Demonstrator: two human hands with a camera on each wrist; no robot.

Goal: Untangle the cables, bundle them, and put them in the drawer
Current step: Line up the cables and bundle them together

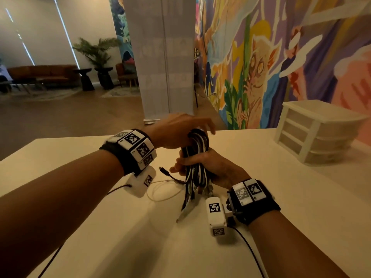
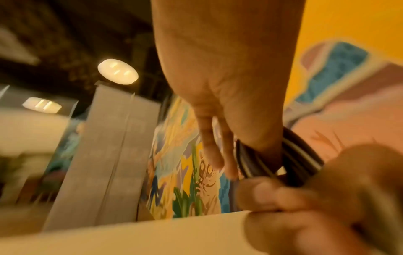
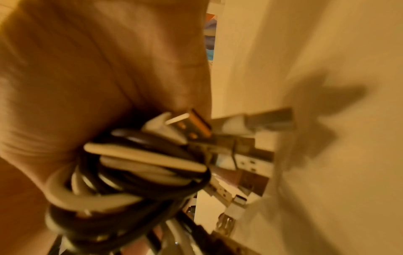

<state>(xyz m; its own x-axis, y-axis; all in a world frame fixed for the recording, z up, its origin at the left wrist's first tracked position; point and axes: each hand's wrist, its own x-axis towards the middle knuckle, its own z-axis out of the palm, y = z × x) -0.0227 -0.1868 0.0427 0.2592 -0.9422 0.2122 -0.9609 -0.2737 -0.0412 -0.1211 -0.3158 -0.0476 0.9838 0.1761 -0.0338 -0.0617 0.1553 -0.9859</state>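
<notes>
A bundle of black and white cables (image 1: 197, 147) stands upright over the white table (image 1: 281, 207). My right hand (image 1: 214, 167) grips its middle in a fist, and several USB plugs (image 1: 192, 197) hang below. My left hand (image 1: 180, 133) lies over the looped top; its thumb hooks into the loops while the fingers stretch past. In the left wrist view the left hand (image 2: 229, 103) has its thumb on the cable loops (image 2: 305, 155), above my right hand (image 2: 316, 207). The right wrist view shows the right hand (image 3: 87, 86) wrapped round the coils (image 3: 135, 172), plugs (image 3: 240, 146) sticking out.
A white drawer unit (image 1: 307, 133) with its three drawers closed stands at the table's far right. A thin white cable loop (image 1: 164, 191) and a black cable end with a small plug (image 1: 163, 170) lie on the table under my left wrist. A mural wall rises behind.
</notes>
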